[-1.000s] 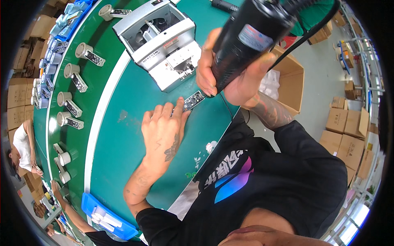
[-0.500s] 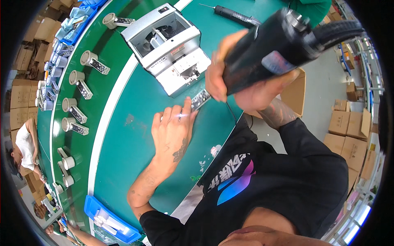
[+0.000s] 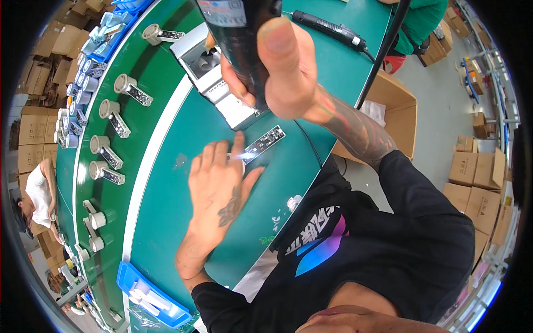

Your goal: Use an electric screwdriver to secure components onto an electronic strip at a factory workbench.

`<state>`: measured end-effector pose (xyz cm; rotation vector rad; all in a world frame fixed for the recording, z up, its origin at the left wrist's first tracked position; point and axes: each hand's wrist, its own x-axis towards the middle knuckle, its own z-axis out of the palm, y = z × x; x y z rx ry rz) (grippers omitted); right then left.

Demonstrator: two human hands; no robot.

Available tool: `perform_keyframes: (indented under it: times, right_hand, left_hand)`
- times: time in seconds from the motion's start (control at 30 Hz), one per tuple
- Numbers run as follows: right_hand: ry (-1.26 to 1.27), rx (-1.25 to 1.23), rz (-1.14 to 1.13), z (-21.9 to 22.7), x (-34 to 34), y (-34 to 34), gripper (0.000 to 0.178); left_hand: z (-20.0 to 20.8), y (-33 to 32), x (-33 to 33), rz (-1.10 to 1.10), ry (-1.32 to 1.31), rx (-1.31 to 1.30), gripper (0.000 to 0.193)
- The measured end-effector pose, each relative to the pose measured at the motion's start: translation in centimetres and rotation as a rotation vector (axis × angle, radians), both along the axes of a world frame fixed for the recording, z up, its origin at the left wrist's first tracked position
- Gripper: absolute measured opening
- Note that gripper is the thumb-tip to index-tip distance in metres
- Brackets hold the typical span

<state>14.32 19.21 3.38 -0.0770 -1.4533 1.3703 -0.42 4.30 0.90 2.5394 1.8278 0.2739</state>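
In my right hand [image 3: 288, 72] is a black electric screwdriver [image 3: 244, 44], held upright with fingers wrapped round its body. Its lower end is over the front of a grey-and-white screw feeder [image 3: 230, 108], and the tip is hidden. My left hand [image 3: 216, 177] lies on the green table with fingers stretched out and thumb apart. Between its index finger and thumb is the near end of a narrow white housing with a circuit board [image 3: 265, 143]. A bright glow shows at that end, and the rest is hidden under my hand.
Several round-headed housings [image 3: 111, 116] lie on the green belt [image 3: 161, 94] at left. A blue tray [image 3: 150, 294] with white parts is at the near left. Another electric screwdriver [image 3: 327, 28] lies at the back. A cardboard box [image 3: 402, 119] stands right of the table.
My right hand has moved the screwdriver left, away from the circuit-board housing and over the feeder. My left hand has shifted slightly left with the housing, and its thumb has spread.
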Motion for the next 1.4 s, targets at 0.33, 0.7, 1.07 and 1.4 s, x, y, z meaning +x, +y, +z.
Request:
perform_keyframes:
  times: [0.33,0.7,1.07,1.4]
  right_hand:
    - [0.053,-0.19,0.174,-1.1,-3.0,-3.0,0.058]
    - [-0.034,-0.174,0.139,-3.0,-2.7,-3.1,0.093]
    - [0.084,-0.114,0.176,-4.5,-2.9,-3.4,0.058]
    - [0.215,-0.063,-0.061,0.5,3.3,2.3,0.082]
  left_hand:
    - [1.5,0.3,-1.4,0.094,0.028,-0.303,0.049]
    - [0.8,0.6,-1.4,0.015,0.016,-0.245,0.047]
    - [1.2,1.1,-0.9,-0.002,-0.112,-0.279,0.038]
    - [0.6,1.4,0.0,0.032,-0.025,-0.237,0.062]
